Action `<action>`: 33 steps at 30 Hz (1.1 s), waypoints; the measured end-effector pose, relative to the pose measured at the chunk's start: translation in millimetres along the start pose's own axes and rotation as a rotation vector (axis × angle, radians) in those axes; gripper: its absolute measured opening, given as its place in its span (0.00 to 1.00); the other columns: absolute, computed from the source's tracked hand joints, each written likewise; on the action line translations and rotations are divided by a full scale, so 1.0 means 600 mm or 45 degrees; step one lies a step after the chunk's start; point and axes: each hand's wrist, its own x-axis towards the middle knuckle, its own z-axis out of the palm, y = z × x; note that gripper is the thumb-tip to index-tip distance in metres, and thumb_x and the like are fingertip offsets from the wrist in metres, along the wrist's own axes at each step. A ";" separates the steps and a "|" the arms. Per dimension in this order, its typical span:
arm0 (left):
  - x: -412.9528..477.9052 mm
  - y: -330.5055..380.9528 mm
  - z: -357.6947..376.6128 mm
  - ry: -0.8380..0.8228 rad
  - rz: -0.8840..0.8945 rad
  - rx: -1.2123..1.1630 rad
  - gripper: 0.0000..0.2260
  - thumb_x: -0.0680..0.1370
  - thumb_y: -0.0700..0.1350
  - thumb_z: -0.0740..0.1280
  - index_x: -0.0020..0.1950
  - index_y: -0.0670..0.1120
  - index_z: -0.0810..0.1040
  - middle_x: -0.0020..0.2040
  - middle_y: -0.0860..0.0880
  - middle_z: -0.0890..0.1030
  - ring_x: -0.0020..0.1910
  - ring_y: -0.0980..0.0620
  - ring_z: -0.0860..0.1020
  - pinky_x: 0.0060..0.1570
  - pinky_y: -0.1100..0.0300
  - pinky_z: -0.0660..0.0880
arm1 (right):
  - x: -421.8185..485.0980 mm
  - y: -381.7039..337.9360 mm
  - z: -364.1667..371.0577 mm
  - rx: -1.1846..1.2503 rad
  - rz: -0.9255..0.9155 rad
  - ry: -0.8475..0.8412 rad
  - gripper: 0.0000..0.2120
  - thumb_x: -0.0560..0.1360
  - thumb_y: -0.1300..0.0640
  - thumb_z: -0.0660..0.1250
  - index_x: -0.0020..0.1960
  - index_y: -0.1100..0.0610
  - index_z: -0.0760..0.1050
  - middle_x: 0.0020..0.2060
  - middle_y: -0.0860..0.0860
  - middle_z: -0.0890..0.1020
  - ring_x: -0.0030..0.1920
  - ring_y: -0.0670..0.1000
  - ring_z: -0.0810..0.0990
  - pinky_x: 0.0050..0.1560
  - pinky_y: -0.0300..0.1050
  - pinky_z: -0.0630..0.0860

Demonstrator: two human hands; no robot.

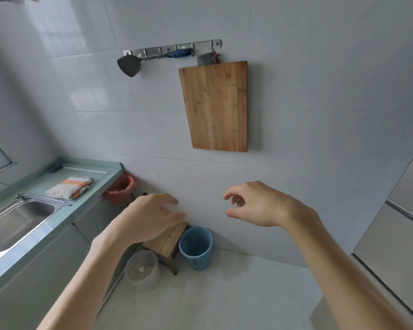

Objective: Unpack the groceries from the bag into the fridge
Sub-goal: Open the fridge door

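Note:
Both my hands are raised in front of a white tiled wall and hold nothing. My left hand [150, 216] has its fingers loosely spread, above a small wooden stool [167, 241]. My right hand [255, 203] hovers a little higher, fingers loosely curled. The silver fridge [396, 222] stands at the right edge, doors closed. No grocery bag shows in this view.
A green counter [57, 210] with a steel sink [14, 222] and a folded cloth [69, 186] runs along the left. On the floor stand a blue basket [197, 248], a grey pot [142, 270] and a red-lined bin [121, 189]. A cutting board [216, 106] and spatula [131, 64] hang on the wall.

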 end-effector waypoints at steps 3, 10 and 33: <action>0.080 -0.007 0.001 -0.049 0.071 0.005 0.21 0.76 0.62 0.67 0.66 0.56 0.75 0.53 0.57 0.83 0.53 0.56 0.81 0.62 0.55 0.75 | 0.059 0.023 -0.012 -0.002 0.062 0.032 0.20 0.76 0.47 0.67 0.67 0.49 0.72 0.61 0.47 0.77 0.59 0.47 0.77 0.61 0.45 0.74; 0.290 -0.025 -0.020 -0.175 0.268 0.013 0.22 0.76 0.63 0.66 0.68 0.57 0.73 0.56 0.57 0.81 0.54 0.56 0.79 0.59 0.58 0.75 | 0.202 0.062 -0.047 -0.032 0.301 0.129 0.20 0.75 0.47 0.66 0.66 0.47 0.73 0.60 0.45 0.77 0.58 0.47 0.76 0.60 0.47 0.75; 0.640 0.427 0.165 -0.752 1.170 0.001 0.18 0.75 0.64 0.67 0.63 0.61 0.76 0.50 0.61 0.83 0.53 0.62 0.79 0.57 0.59 0.75 | 0.075 0.385 -0.184 0.125 1.193 0.562 0.20 0.76 0.48 0.67 0.67 0.48 0.73 0.65 0.48 0.76 0.65 0.48 0.74 0.66 0.47 0.71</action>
